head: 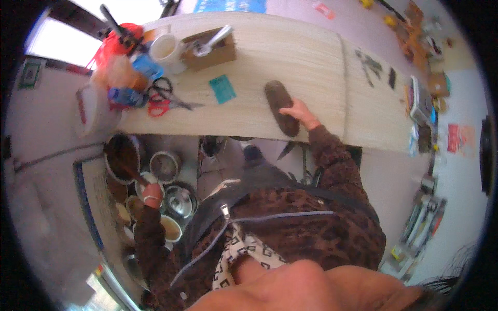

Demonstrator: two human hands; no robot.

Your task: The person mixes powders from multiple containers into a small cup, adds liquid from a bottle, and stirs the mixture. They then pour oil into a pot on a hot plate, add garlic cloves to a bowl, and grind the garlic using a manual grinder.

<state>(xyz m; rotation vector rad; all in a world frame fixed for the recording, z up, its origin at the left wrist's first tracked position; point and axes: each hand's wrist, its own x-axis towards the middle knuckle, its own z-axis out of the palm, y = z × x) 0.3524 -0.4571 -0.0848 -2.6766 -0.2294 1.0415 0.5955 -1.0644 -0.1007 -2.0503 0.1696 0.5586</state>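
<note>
On the pale wooden workbench, my right hand [304, 113] grips the side of a dark brown, oblong piece shaped like a shoe sole [279, 105]; the thumb rests on its top. Below the bench's front edge, my left hand [152, 193] is closed around a thin brown handle [137, 175]. This handle slants up and left towards a large dark-filled bucket [121, 153], and its far end blurs into the dark contents. Close by my left hand stand a round tin [165, 167] and a can with a shiny metal inside [180, 200].
Red-handled scissors [160, 107] and a teal square [222, 89] lie on the bench [256, 58]. Behind them are a cardboard box [216, 54] with a white-handled tool, a white tub [165, 48] and a blue bottle [126, 96]. Thin dark pieces [369, 64] lie far right.
</note>
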